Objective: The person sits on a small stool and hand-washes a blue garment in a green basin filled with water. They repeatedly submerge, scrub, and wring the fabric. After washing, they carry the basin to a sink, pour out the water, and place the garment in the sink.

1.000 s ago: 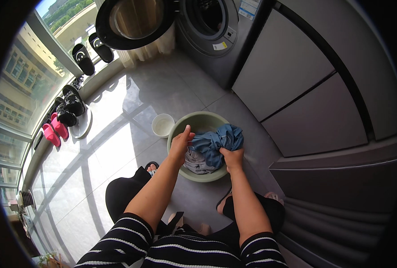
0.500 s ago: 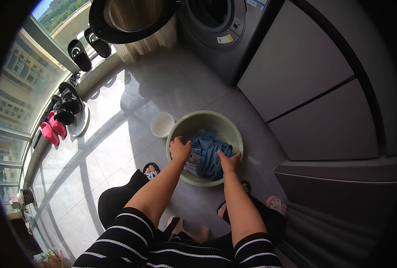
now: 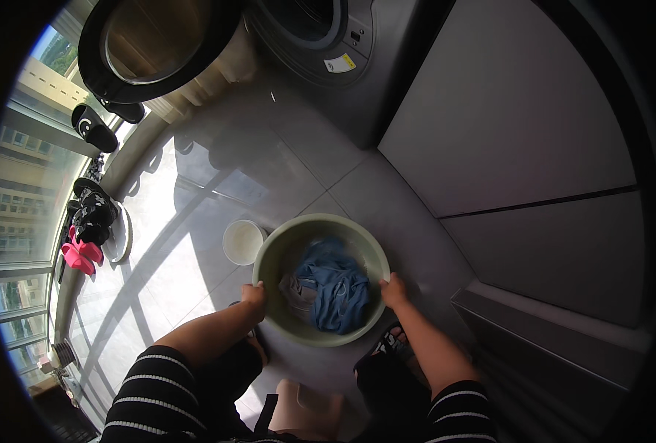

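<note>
A pale green round basin (image 3: 374, 247) holds a crumpled blue garment (image 3: 339, 288) and a smaller greyish cloth (image 3: 295, 293). My left hand (image 3: 255, 297) grips the basin's left rim, its fingers closed round the edge. On the opposite side, my right hand (image 3: 393, 291) has hold of the right rim. Neither hand touches the clothes. Whether the basin rests on the floor or is slightly lifted, I cannot tell.
A small white bowl (image 3: 244, 243) stands left of the basin. Ahead is a grey front-loading washing machine (image 3: 335, 74) with its round door (image 3: 158, 44) swung open. Grey cabinets (image 3: 520, 133) flank the right. Shoes (image 3: 95, 214) line the window ledge; a beige stool (image 3: 298, 410) is below me.
Both hands have left the inside of the basin and the clothes and moved apart onto opposite rims. The garment lies more spread out. My view has shifted, with the basin lower in it.
</note>
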{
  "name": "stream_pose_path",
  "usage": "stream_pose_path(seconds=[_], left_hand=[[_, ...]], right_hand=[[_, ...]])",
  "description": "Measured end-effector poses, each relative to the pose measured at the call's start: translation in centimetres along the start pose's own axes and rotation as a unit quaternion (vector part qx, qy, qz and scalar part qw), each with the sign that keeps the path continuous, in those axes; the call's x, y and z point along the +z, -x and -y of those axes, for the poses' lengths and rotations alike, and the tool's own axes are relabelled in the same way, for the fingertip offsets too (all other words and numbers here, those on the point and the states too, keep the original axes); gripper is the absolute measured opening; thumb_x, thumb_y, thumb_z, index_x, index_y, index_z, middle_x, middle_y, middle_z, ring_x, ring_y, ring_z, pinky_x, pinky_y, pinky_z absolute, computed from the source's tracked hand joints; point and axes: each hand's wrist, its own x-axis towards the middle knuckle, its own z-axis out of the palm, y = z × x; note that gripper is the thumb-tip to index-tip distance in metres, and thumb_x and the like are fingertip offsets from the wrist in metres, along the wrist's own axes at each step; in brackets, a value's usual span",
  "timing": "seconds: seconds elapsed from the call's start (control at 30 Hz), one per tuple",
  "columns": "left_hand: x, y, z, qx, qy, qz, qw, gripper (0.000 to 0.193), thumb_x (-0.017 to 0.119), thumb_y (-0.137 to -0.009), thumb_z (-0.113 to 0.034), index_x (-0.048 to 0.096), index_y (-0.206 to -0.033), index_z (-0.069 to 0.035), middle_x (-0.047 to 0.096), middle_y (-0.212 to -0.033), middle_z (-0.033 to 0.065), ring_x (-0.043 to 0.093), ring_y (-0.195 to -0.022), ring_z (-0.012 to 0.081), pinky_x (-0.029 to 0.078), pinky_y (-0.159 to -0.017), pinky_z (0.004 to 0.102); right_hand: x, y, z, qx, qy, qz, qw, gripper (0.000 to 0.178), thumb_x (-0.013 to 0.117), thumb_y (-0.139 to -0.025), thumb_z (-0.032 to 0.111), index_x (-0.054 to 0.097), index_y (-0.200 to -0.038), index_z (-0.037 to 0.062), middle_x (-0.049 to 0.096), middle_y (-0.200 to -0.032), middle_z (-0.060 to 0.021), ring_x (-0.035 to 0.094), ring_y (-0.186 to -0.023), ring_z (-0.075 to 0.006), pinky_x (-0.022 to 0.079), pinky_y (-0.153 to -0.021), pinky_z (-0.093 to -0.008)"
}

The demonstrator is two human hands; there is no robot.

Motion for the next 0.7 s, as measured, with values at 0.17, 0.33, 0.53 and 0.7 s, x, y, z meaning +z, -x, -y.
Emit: stream_pose_path(seconds=[0.17,0.33,0.53,0.7], left_hand=[[-3.0,4.9,-1.4,0.056,-0.098,-0.057,0.992,0.040,0.055,-0.087,-0.037,0.050,-0.109,-0.005,0.060,-0.101,0.0206,0.058,-0.093,0.0361,0.046,-0.077,0.0402],[-11.2,10.6,-2.0,0.106,0.057,0.039,0.992,0.038,0.054,-0.090,-0.030,0.045,-0.110,0.001,0.059,-0.094,0.0158,0.059,-0.082,0.0243,0.050,-0.066,0.0369],[-25.9,27.4,-8.1,0.080,0.203,0.113,0.969,0.036,0.055,-0.089,-0.025,0.049,-0.109,0.004,0.059,-0.089,0.0132,0.059,-0.071,0.0195,0.050,-0.059,0.0316],[-39.3,37.7,-12.6,0.147,0.231,0.158,0.949,0.034,0.052,-0.090,-0.020,0.050,-0.113,0.004,0.060,-0.092,0.0125,0.061,-0.077,0.0192,0.052,-0.062,0.0318]], right_hand=[[-0.1,5.6,0.2,0.052,-0.021,-0.100,0.993,0.033,0.055,-0.088,0.019,0.048,-0.109,-0.0046,0.055,-0.109,-0.0246,0.054,-0.101,-0.0389,0.044,-0.082,-0.0436],[-8.5,16.1,5.9,0.063,-0.062,-0.044,0.995,0.031,0.050,-0.090,0.019,0.048,-0.111,-0.0037,0.056,-0.108,-0.0222,0.055,-0.098,-0.0378,0.043,-0.081,-0.0414],[-18.4,30.5,13.2,-0.014,-0.062,-0.088,0.994,0.021,0.059,-0.081,0.018,0.055,-0.092,0.0001,0.062,-0.088,-0.0212,0.060,-0.086,-0.0380,0.045,-0.072,-0.0421],[-27.6,42.0,21.8,-0.097,-0.091,-0.086,0.987,0.026,0.059,-0.079,0.022,0.056,-0.092,0.0004,0.062,-0.087,-0.0212,0.058,-0.086,-0.0408,0.046,-0.072,-0.0455]])
